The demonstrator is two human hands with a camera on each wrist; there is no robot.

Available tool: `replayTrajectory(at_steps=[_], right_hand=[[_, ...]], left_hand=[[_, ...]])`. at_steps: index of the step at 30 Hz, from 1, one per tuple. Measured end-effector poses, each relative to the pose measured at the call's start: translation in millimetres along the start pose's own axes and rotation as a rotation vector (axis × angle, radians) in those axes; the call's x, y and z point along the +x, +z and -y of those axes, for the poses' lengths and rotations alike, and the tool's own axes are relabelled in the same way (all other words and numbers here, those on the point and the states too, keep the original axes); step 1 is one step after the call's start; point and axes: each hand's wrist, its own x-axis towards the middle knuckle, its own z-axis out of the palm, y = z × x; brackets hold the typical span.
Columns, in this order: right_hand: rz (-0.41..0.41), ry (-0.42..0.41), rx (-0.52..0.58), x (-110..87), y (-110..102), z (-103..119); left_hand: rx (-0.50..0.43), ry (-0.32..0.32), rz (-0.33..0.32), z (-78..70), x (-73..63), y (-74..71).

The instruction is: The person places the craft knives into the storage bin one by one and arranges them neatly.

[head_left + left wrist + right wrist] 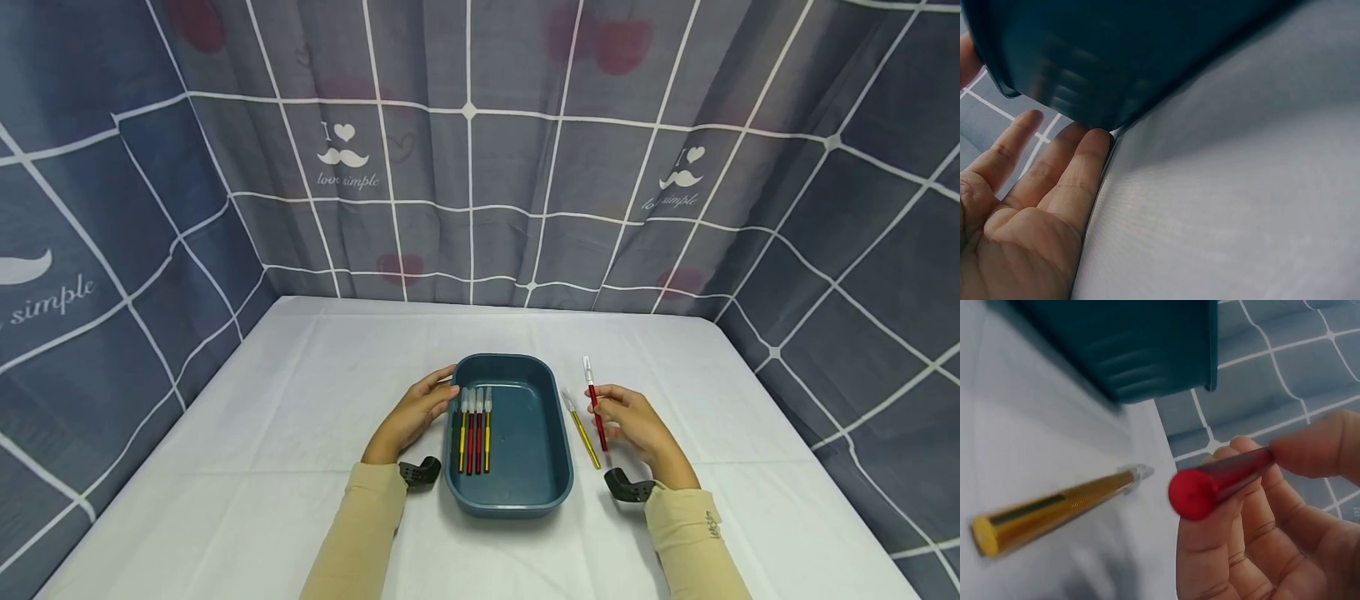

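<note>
A dark teal tray (525, 492) stands on the white table, with several capped craft knives (478, 429), red and yellow, side by side along its left part. My left hand (408, 421) rests at the tray's upper left side; its fingers (1075, 181) are nearly straight and touch the outer wall. To the right of the tray, my right hand (637, 425) pinches a red craft knife (597, 417) between thumb and fingers, clear cap pointing up and away. Just left of it, a yellow craft knife (585, 437) lies on the table, apart from the tray.
A white cloth (360, 333) covers the table. Dark grey checked curtains (510, 167) hang behind it and along both sides. A black wrist mount (628, 486) sits under the right wrist, and another black mount (422, 472) is close to the tray's left wall.
</note>
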Motion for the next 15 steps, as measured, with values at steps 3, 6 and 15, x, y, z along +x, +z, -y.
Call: replayTrajectory(at_steps=[3, 6, 15], right_hand=[[0.015, -0.017, 0.009, -0.2, 2, 2], [0.027, -0.032, 0.009, 0.0, 3, 5], [0.034, -0.044, -0.006, -2.3, 10, 19]], left_hand=[[-0.002, -0.001, -0.004, -0.4, -0.3, 0.3], [-0.003, -0.003, -0.007, -1.0, -0.2, 0.6], [-0.004, -0.006, -0.005, -1.7, -0.7, 0.5]])
